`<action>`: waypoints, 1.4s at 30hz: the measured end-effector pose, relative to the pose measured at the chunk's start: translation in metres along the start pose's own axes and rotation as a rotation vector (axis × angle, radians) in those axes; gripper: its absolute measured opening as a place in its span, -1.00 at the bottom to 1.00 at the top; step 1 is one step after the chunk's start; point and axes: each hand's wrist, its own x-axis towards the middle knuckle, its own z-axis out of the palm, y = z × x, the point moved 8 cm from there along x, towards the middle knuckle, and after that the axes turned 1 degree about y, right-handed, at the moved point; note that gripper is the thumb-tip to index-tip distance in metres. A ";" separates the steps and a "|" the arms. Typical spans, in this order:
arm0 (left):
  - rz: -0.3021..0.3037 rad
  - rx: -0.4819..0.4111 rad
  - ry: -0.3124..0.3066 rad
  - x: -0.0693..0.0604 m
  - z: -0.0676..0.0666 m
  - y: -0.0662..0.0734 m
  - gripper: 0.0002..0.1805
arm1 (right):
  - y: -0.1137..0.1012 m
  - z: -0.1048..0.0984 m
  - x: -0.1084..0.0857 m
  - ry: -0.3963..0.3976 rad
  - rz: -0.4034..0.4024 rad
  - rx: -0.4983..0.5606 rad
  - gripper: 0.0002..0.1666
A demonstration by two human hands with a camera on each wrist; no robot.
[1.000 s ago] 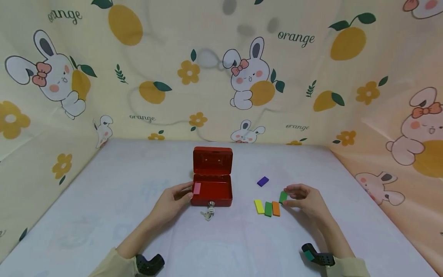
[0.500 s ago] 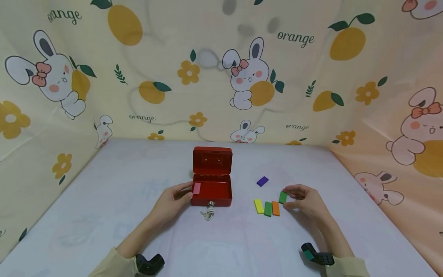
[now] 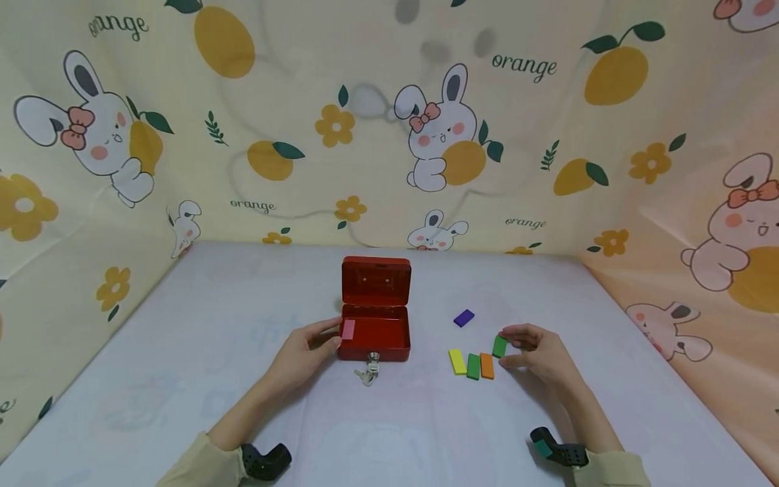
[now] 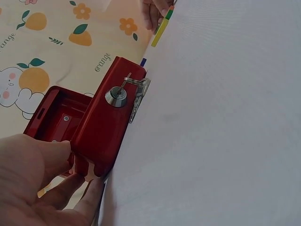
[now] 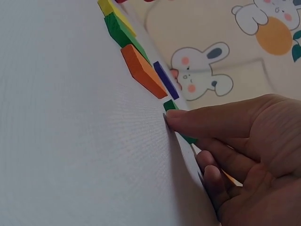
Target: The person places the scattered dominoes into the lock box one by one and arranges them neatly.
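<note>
Pinching a flat green block (image 3: pixel 500 346), our right hand (image 3: pixel 539 353) likely must lift; our relaxed left hand (image 3: pixel 309 353) touches a red metal box (image 3: pixel 389 353).

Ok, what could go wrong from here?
The orange block sits close to the green block at the right grip, so it might get nudged. The left grip touches the red box, so a push could shift it. Keys hang from its lock and might snag.
</note>
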 end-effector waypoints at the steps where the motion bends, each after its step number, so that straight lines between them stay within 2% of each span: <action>1: 0.004 0.000 -0.002 0.000 0.000 0.000 -0.51 | 0.000 0.000 0.000 -0.001 0.000 -0.001 -0.28; 18: 0.021 0.010 0.002 0.001 0.000 0.000 -0.51 | -0.002 0.001 -0.001 0.002 -0.001 -0.017 -0.33; 31: -0.007 0.002 0.007 0.001 0.000 -0.001 -0.51 | -0.002 0.000 0.000 0.006 -0.021 -0.022 -0.36; 42: 0.008 0.009 0.015 0.001 0.001 -0.001 -0.51 | -0.007 0.001 -0.001 0.003 0.012 0.000 -0.29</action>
